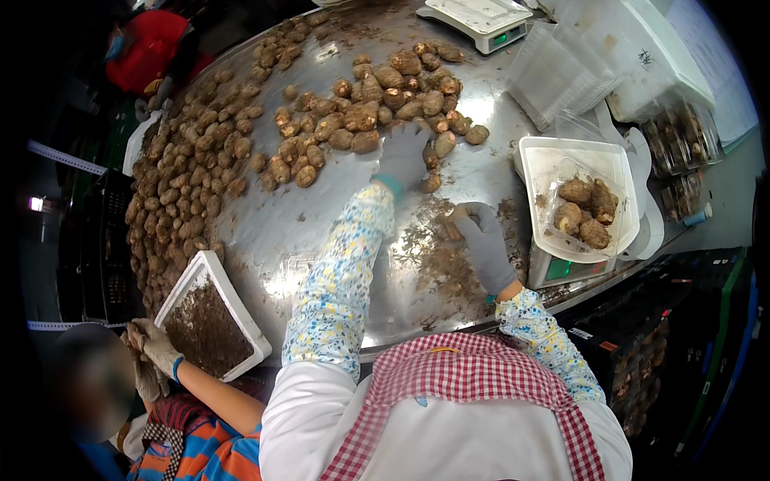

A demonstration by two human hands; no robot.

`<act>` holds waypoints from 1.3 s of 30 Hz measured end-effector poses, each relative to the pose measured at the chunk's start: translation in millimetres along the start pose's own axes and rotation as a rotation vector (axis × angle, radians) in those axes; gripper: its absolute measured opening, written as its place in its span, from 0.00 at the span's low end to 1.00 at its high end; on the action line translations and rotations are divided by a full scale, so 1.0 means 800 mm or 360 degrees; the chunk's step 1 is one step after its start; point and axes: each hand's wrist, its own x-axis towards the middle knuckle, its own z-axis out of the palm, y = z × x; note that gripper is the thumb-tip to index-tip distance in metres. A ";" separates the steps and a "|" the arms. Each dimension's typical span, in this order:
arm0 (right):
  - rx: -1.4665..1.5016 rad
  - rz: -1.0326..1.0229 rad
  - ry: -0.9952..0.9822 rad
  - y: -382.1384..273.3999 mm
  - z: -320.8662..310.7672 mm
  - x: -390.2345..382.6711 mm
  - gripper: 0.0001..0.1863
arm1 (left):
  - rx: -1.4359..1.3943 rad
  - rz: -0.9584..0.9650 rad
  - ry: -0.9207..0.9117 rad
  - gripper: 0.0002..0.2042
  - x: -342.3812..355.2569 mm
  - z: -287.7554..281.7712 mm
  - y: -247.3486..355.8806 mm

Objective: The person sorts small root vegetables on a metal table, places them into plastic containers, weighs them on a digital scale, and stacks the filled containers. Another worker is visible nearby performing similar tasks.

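My left hand, in a grey glove, reaches to the near edge of a loose heap of brown taro corms. Its fingers are stretched over the corms and touch them. Lower and to the right, my right hand, also gloved in grey, is closed around a small taro corm, mostly covered by the fingers. To the right of that hand, a white tray rests on a scale with a lit green display. Inside the tray, a clear plastic box contains several taro corms.
A larger taro heap covers the left of the steel table. A white foam box of soil is near a co-worker's gloved hands. Stacked clear boxes and another scale stand at the far right. Loose soil lies before me.
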 end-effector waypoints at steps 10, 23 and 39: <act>0.0544 0.0199 -0.0122 0.057 -0.058 0.031 0.15 | -0.1015 -0.0295 -0.0321 0.26 -0.035 0.017 -0.027; 0.1152 0.0652 -0.0473 0.027 -0.038 0.023 0.23 | -0.1544 -0.0125 -0.0188 0.25 -0.159 -0.100 0.086; 0.0383 -0.0104 -0.0553 0.036 -0.066 -0.027 0.39 | -0.1702 0.0091 -0.0010 0.21 -0.179 -0.096 0.104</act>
